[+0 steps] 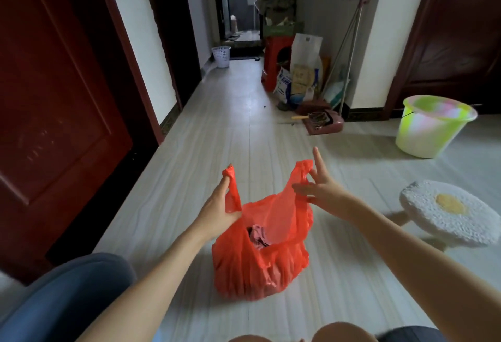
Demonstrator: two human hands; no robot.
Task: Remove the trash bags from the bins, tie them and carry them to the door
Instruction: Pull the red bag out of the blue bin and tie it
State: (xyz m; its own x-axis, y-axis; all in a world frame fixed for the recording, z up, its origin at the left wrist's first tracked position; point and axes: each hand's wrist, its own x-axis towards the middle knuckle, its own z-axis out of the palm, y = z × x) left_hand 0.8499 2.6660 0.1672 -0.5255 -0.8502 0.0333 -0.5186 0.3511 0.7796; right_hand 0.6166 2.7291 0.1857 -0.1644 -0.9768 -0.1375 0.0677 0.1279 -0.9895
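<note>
The red bag point(260, 255) sits untied on the near floor. The left hand point(217, 211) pinches one handle; the right hand point(322, 190) seemingly pinches the other. Tying and carrying remain.

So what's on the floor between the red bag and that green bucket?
Bare tile floor in the head view; only the right hand crosses above, between red bag and green bucket.
</note>
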